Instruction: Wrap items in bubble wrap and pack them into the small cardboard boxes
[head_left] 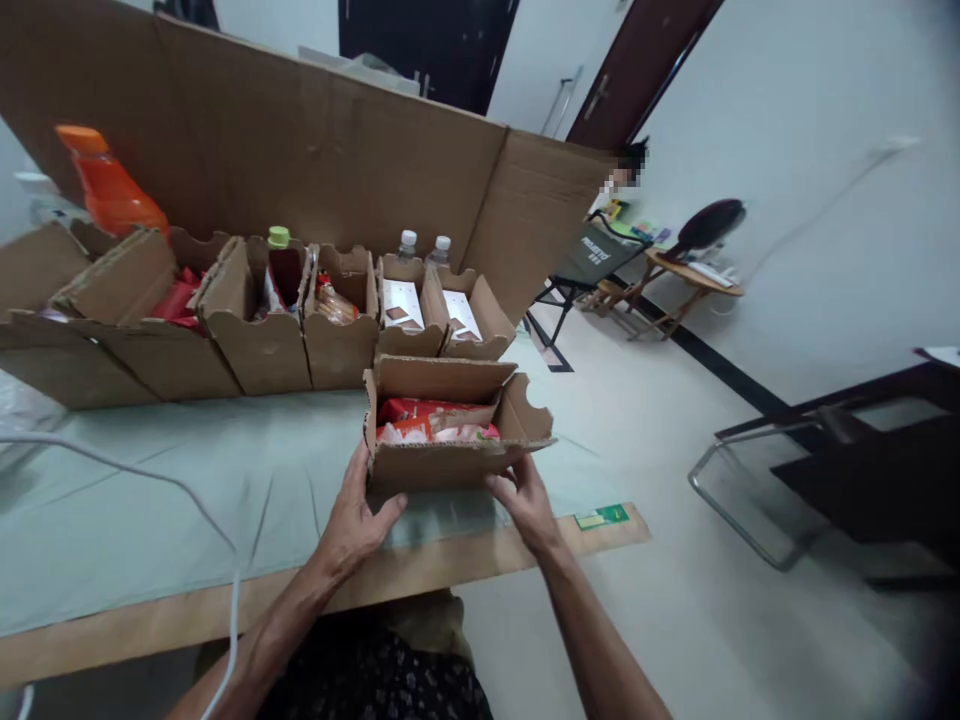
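Both of my hands hold a small open cardboard box (pixel 450 460) at the near edge of the table (pixel 150 520). My left hand (pixel 358 515) grips its left front corner, thumb along the front wall. My right hand (pixel 525 500) clasps the lower right front, fingers curled under the edge. Inside the box lie red and white snack packets (pixel 431 420). The box sits in front of a row of similar cardboard boxes (pixel 259 335).
The row holds a green-capped bottle (pixel 281 265), two water bottles (pixel 421 248), white cartons and red packets. An orange bottle (pixel 109 185) stands far left. A tall cardboard sheet (pixel 300 140) backs the row. A white cable (pixel 150 480) crosses the table. Chairs and a small table stand right.
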